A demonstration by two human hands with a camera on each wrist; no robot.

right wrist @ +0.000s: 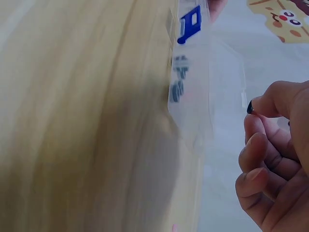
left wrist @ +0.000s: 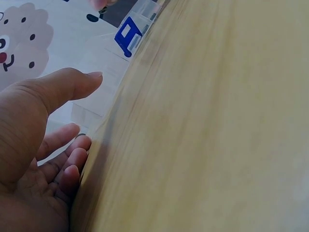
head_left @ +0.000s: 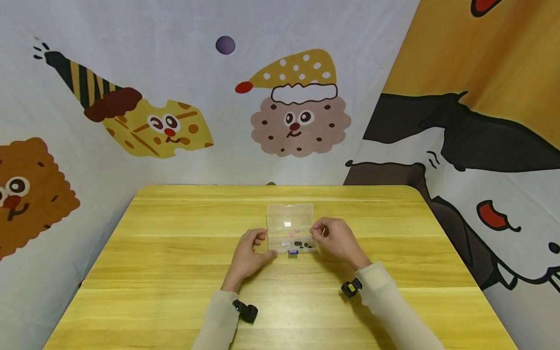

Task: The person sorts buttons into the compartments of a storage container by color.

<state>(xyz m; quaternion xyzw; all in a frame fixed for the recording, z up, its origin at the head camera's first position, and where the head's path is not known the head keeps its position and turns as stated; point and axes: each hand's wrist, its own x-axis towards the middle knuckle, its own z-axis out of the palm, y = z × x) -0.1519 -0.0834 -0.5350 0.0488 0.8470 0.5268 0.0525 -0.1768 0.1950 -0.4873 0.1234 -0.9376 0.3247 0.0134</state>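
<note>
A clear plastic case (head_left: 290, 217) stands on the table with its lid raised at the back and a blue latch (head_left: 293, 252) at its front. Small black pieces (head_left: 298, 243) lie inside, with a tiny pink piece (head_left: 291, 235) and some clear ones (head_left: 285, 244) beside them. Above the case's right end, my right hand (head_left: 337, 237) pinches a small dark piece (right wrist: 250, 107) between thumb and index finger. My left hand (head_left: 249, 255) rests around the left end, its thumb near the front corner and its loosely bent fingers along the side.
The wooden table (head_left: 175, 291) extends around the case on all sides. Behind it hangs a cloth (head_left: 183, 58) printed with cartoon figures. Each sleeve carries a small black wrist camera, one at the left cuff (head_left: 247, 312) and one at the right (head_left: 351, 288).
</note>
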